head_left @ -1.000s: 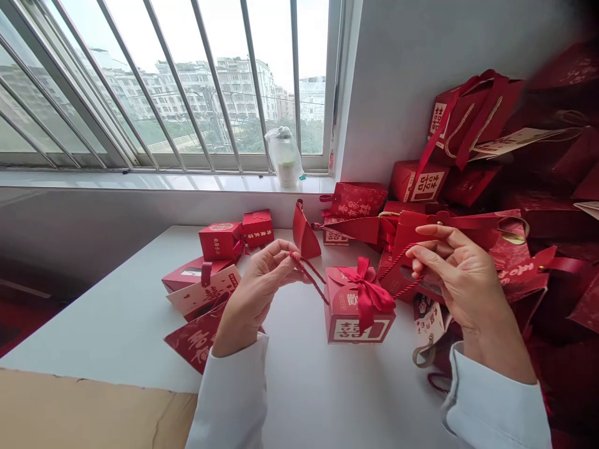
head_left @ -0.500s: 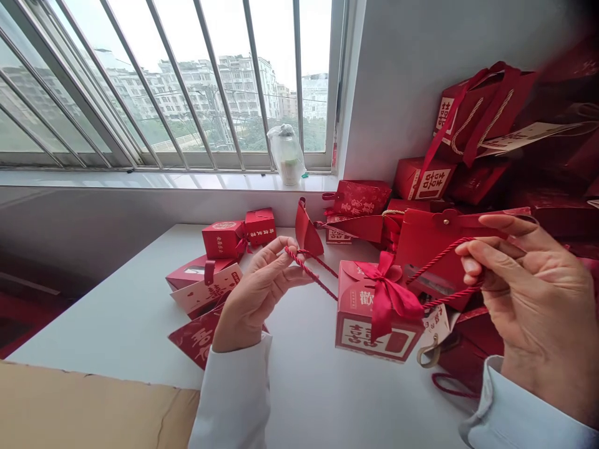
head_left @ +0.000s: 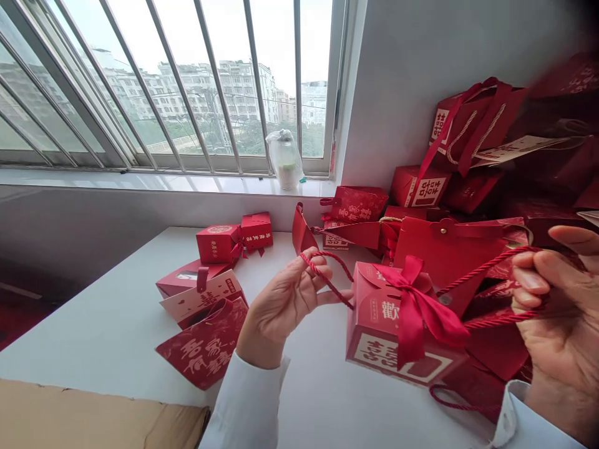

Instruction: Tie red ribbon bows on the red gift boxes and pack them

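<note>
Between my hands hangs a red gift box (head_left: 374, 324) with a satin ribbon bow (head_left: 416, 305) and pale printed characters on its front. My left hand (head_left: 283, 299) is closed on the twisted red rope handle (head_left: 314, 265) that loops out from the box's left side. On the other side, my right hand (head_left: 556, 312) pinches a second red rope handle (head_left: 491, 268), pulled taut to the right. The box is tilted, and its right side is partly hidden behind the bow.
Several red gift boxes (head_left: 218, 243) and a flat red printed bag (head_left: 206, 349) lie on the white table (head_left: 103, 318) at left. More red bags (head_left: 482, 118) are piled at right. Cardboard (head_left: 93, 418) covers the front left; a bagged jar (head_left: 286, 162) stands on the windowsill.
Both hands and the box have shifted right. The box appears larger and closer, and its right-hand rope is drawn farther to the right. Both hands keep their hold on the handles.
</note>
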Demonstrator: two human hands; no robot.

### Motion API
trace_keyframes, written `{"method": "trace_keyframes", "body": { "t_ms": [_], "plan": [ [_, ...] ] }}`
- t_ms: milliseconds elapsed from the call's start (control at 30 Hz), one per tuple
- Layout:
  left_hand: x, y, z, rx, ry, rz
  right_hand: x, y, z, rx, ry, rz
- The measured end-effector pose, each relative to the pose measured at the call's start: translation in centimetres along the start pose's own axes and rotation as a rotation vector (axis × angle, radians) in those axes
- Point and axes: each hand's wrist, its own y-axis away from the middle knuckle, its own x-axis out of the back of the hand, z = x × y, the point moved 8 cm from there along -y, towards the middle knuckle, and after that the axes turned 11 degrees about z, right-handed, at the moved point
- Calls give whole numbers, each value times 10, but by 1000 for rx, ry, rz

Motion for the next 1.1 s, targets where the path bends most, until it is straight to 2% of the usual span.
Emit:
{"method": "trace_keyframes", "body": {
  "t_ms": [133,333,767,1100],
  "plan": [
    [-8,1,-15,120,108,-97,7,-1,-5,11,-34,37],
    [-12,4,-25,193,118,-93,6,1,-11,17,-19,42],
    [-6,6,-22,146,55,19,-1,9,-15,16,6,73],
    [-9,7,-18,143,81,-8,-7,14,-15,59,21,42]
  ]
}}
